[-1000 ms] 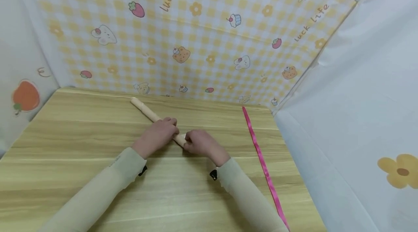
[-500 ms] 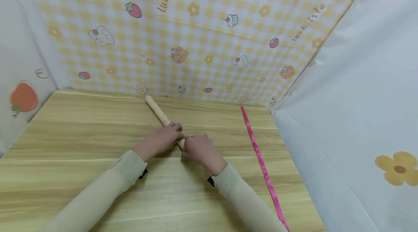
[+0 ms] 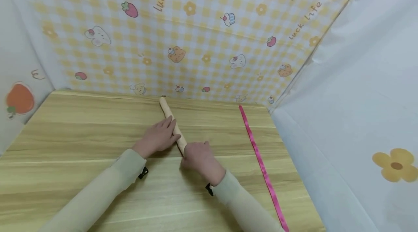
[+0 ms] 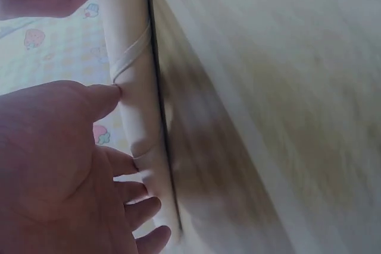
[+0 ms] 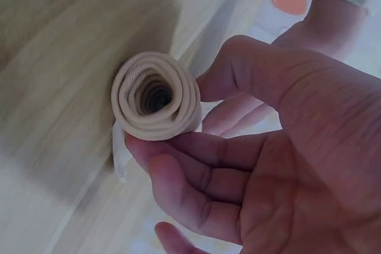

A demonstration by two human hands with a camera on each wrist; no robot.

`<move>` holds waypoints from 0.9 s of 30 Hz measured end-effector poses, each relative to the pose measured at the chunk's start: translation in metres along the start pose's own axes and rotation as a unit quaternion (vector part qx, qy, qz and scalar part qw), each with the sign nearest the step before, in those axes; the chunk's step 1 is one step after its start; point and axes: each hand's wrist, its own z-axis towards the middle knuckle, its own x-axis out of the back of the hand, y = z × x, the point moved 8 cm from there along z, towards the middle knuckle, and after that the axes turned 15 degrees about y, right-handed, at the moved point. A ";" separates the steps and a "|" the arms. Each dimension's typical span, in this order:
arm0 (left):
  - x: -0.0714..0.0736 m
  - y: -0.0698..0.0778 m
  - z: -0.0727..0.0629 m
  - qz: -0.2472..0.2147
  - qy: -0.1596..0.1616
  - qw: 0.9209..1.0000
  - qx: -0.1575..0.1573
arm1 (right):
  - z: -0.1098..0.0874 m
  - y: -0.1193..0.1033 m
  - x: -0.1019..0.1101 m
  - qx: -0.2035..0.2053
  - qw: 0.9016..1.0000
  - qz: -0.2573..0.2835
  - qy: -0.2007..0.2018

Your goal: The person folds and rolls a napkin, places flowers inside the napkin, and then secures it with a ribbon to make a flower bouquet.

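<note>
A beige ribbed cloth (image 3: pixel 166 107), rolled into a long tube, lies slantwise on the wooden table. Its layered end (image 5: pixel 122 96) faces the right wrist camera, with a hollow in the middle and a pale strip hanging beside it. The left hand (image 3: pixel 159 136) rests along the roll's middle, fingers spread; thumb and fingertips touch its side in the left wrist view. At the near end, the right hand (image 3: pixel 201 161) pinches the roll between thumb and fingers. A diagonal edge (image 4: pixel 132 57) of the cloth runs across the roll's surface.
A pink ribbon (image 3: pixel 262 161) lies lengthwise on the right part of the table (image 3: pixel 81 134). A checked, printed cloth wall (image 3: pixel 202 36) rises behind the table. White sheets (image 3: pixel 352 123) hang at both sides.
The roll has swung clockwise, its far end moving right. The left hand's fingers have gone from gripping over the roll to lying spread along it. The right hand has shifted slightly toward the person.
</note>
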 end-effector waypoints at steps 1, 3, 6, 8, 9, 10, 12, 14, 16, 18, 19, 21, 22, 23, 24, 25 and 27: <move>-0.003 0.002 0.002 -0.005 -0.004 1.000 -0.002 | -0.002 0.000 0.000 0.000 1.000 -0.008 0.001; -0.008 0.006 0.005 -0.018 -0.012 1.000 -0.005 | -0.005 0.000 -0.001 0.002 1.000 -0.024 0.004; -0.014 0.012 0.010 -0.034 -0.024 0.999 -0.011 | -0.010 0.001 -0.001 0.008 0.999 -0.045 0.014; -0.018 0.017 0.012 -0.043 -0.031 0.998 -0.018 | -0.015 0.002 -0.001 0.009 0.998 -0.054 0.014; -0.019 0.019 0.013 -0.047 -0.034 0.998 -0.021 | -0.017 0.002 -0.001 0.009 0.998 -0.058 0.012; -0.021 0.022 0.014 -0.049 -0.038 0.998 -0.025 | -0.019 0.003 0.000 0.008 0.998 -0.060 0.014; -0.023 0.027 0.016 -0.052 -0.042 0.997 -0.033 | -0.023 0.005 0.000 0.004 0.998 -0.066 0.008; -0.025 0.030 0.016 -0.051 -0.042 0.997 -0.043 | -0.026 0.004 -0.002 0.001 0.998 -0.068 0.001; -0.027 0.032 0.016 -0.050 -0.045 0.996 -0.051 | -0.029 0.003 -0.003 -0.001 0.998 -0.068 -0.005; -0.028 0.035 0.015 -0.057 -0.045 0.996 -0.059 | -0.032 0.003 -0.003 -0.002 0.998 -0.069 -0.010; -0.030 0.036 0.015 -0.057 -0.046 0.995 -0.061 | -0.033 0.003 -0.004 -0.002 0.998 -0.064 -0.012; -0.031 0.038 0.014 -0.063 -0.049 0.995 -0.063 | -0.036 0.006 -0.004 -0.006 0.999 -0.046 -0.017; -0.030 0.038 0.014 -0.066 -0.048 0.995 -0.064 | -0.037 0.009 -0.005 -0.009 0.999 -0.032 -0.024; -0.031 0.039 0.015 -0.069 -0.048 0.994 -0.064 | -0.037 0.013 -0.006 -0.017 0.999 -0.010 -0.033; -0.031 0.040 0.015 -0.071 -0.049 0.994 -0.062 | -0.037 0.019 -0.006 -0.024 0.999 0.013 -0.039; -0.032 0.040 0.016 -0.073 -0.050 0.994 -0.061 | -0.037 0.026 -0.005 -0.034 0.998 0.038 -0.043; -0.032 0.042 0.017 -0.078 -0.050 0.994 -0.063 | -0.036 0.044 -0.001 -0.054 0.994 0.087 -0.046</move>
